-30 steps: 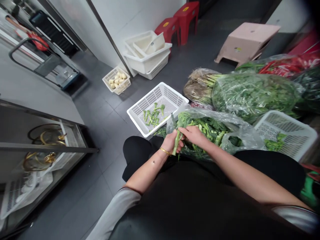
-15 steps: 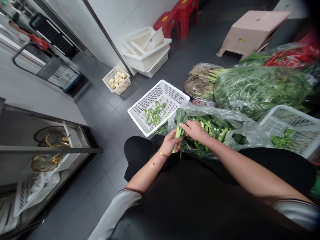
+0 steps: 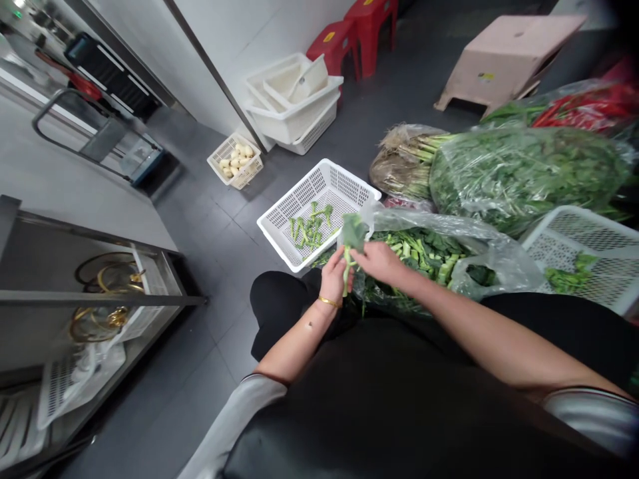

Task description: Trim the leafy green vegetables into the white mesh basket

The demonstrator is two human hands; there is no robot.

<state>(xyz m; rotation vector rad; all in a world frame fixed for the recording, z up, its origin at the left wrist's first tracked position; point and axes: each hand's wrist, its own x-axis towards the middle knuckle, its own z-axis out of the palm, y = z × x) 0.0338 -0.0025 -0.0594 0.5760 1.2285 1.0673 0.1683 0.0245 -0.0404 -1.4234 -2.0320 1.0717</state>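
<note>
While the left hand clasps a slender leafy stalk, the right pinches it.

Floor, dark tile — slotted white basket | small basket | pink stool | red stools

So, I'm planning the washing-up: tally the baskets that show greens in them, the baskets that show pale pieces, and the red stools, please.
Baskets with greens: 2
Small basket with pale pieces: 1
Red stools: 2
Total: 5
</note>
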